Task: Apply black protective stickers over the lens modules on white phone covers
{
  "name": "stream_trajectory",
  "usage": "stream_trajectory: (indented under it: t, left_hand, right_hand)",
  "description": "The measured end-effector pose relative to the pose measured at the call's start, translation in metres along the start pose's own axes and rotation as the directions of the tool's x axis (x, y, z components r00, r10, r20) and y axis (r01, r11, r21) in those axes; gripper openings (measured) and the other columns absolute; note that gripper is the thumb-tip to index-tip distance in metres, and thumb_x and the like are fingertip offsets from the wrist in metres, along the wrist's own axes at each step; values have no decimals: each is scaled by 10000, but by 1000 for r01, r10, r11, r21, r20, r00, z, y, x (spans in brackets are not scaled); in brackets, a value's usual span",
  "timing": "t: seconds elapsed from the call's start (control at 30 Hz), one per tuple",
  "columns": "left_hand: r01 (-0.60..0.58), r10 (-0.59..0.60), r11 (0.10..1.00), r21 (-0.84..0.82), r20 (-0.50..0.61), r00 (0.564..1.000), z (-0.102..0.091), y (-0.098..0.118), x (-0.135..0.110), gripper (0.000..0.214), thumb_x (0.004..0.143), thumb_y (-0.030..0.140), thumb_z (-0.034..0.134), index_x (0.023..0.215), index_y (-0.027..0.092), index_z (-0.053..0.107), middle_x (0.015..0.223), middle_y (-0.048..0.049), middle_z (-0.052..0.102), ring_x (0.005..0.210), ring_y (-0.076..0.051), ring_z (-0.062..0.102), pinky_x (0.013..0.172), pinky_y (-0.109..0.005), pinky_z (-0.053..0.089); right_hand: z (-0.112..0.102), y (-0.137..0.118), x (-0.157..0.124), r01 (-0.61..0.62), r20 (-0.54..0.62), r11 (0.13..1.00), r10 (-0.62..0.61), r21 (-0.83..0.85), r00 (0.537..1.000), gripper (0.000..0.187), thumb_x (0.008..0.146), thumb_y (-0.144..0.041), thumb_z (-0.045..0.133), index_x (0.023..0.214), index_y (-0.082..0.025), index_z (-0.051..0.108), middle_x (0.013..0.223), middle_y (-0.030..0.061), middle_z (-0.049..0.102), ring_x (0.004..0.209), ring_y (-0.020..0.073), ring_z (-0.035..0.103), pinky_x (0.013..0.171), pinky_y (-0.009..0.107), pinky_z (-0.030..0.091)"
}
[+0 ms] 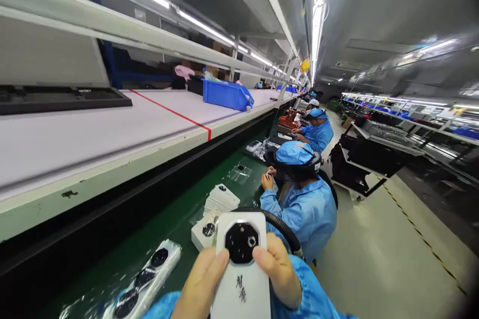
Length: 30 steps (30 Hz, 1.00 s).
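While a long white-topped bench with a red tape line [112,124] is running along the left, a lower green work surface [179,219] is stretching out beneath its edge. A person in a blue smock and cap [305,207] is sitting just ahead, head bent over the green surface. On the bench, a blue plastic open-fronted bin [226,93] is standing; a ribbed black hose [282,229] is curving between the seated person and the near hands. Bare left hand [204,279] and bare right hand [279,269] are holding a flat white rectangular panel [241,270] upright between them, low in view, above the green surface; both thumbs are pressing on its face beside the window, the remaining fingers mostly hiding behind, their exact placing not readable. Beyond it, a fanned stack of thin white panels [220,198] is lying; to the left, white pieces in clear film [160,257] are resting in a row. Progress, by judgement: handling of this one panel is seemingly under way, not finished; which other pieces are done or left is not showing. Smallest: a glossy black many-sided window [241,243] and dark brushed characters [240,289] are marking the panel.
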<state>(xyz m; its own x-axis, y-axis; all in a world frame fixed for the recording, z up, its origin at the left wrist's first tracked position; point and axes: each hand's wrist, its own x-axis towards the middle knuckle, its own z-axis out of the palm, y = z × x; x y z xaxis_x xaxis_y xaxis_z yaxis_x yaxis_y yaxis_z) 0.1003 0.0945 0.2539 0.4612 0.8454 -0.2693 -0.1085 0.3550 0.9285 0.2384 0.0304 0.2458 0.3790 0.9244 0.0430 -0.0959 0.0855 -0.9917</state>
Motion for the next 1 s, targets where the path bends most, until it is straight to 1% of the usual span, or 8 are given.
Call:
stream_trajectory:
  t: [0.07,0.17,0.27,0.37,0.47,0.77,0.9,1.0]
  left_hand:
    - [-58,58,998,-3,41,997,9,13,0,351,667,465,733,782,133,724,754,-58,694,659,-183,595,556,-242,464]
    - [-14,44,993,-114,270,962,16,34,-4,441,655,570,692,702,131,702,553,-8,578,491,-111,482,443,-204,366]
    - [-53,112,984,-173,356,928,16,47,-10,441,677,571,667,624,133,668,558,-15,538,504,-114,459,439,-205,354]
    - [-93,150,981,-171,359,921,12,50,-15,441,693,559,652,574,135,627,566,-21,509,518,-121,434,450,-218,364]
    - [-71,136,980,-188,365,921,8,49,-19,429,693,548,653,593,131,645,566,-27,517,523,-123,431,470,-227,371]
    - [21,38,978,-209,275,961,4,52,-30,453,617,574,701,571,132,617,516,-24,504,486,-118,421,438,-225,364]
    - [22,44,971,-237,272,961,4,52,-35,441,635,558,694,575,129,612,525,-29,508,485,-114,421,435,-219,368]
    - [-9,79,962,-272,249,965,4,51,-39,413,643,527,702,569,129,620,516,-23,497,474,-105,412,424,-210,360]
  right_hand:
    - [2,-20,5,3,-46,1000,-4,-24,999,506,687,-616,613,780,-118,629,591,4,522,458,75,402,427,211,324]
    - [6,-45,11,128,80,985,-120,-114,990,498,744,-611,524,598,-138,579,499,-6,429,424,83,359,387,216,290]
    - [9,-61,13,244,191,950,-208,-195,959,517,796,-578,447,513,-158,550,470,17,432,435,112,387,407,250,345]
    - [13,-70,11,302,256,923,-240,-237,936,503,807,-568,414,592,-163,622,547,62,545,513,166,497,504,311,449]
    - [16,-74,9,334,310,907,-250,-256,917,490,817,-555,400,692,-164,667,660,92,619,619,209,570,599,348,494]
    - [23,-70,9,325,356,907,-220,-268,908,537,801,-605,364,603,-181,629,571,79,578,529,190,528,534,338,479]
    - [26,-69,8,302,353,933,-220,-195,909,509,802,-587,394,598,-181,624,579,71,576,529,185,536,536,331,479]
    - [28,-70,7,302,398,945,-232,-123,888,471,828,-529,399,640,-175,645,603,70,587,543,182,547,542,327,480]
